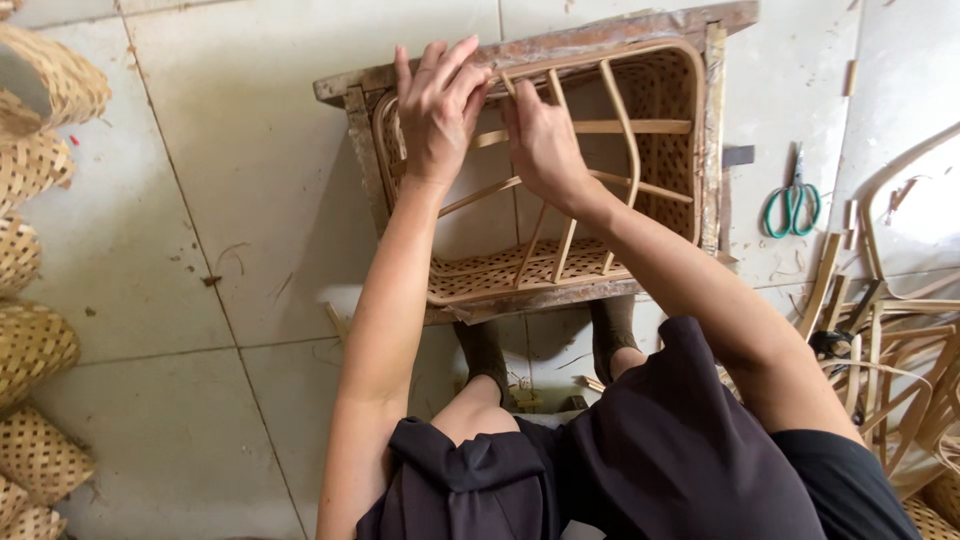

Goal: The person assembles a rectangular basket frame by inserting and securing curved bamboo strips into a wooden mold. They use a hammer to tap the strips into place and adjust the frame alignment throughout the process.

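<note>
Woven cane basket [560, 265] with an open lattice weave sits inside a worn wooden frame [712, 140] on a pale tiled floor [200, 250]. At far left, a column of finished woven baskets [30, 340] lines the edge. The left hand [437, 105] lies flat, fingers spread, over the basket's rim at the far corner. Just beside it, the right hand [540, 140] pinches a thin cane strip at the rim. Further right lie green-handled scissors [793, 200] and a pile of bent cane frames [890, 350]
</note>
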